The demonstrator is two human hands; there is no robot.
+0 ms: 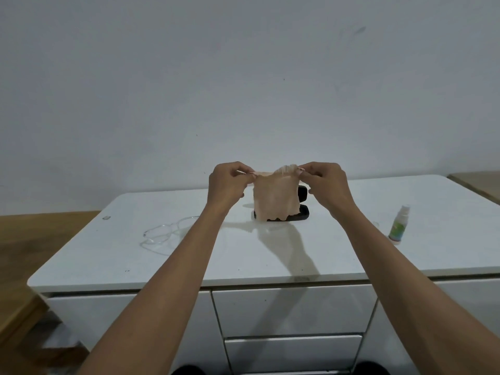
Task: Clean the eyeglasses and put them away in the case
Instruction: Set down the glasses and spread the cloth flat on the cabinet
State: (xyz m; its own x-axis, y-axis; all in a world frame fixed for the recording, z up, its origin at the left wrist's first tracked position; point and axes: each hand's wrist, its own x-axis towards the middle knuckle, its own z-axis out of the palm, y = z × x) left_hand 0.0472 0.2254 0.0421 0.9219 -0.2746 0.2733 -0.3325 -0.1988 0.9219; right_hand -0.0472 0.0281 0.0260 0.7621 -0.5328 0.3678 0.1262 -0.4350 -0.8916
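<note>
Above a white cabinet top, a peach cloth held up by its top corners and hanging free. Left hand pinching the left corner, right hand pinching the right corner, both raised with arms outstretched. Behind the cloth, partly hidden, a black case lying open on the top. Clear eyeglasses resting on the top to the left, well apart from the case. Small spray bottle standing upright on the right.

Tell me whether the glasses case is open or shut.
Open: the black case lies on the white cabinet top with its lid raised behind the hanging cloth.
</note>
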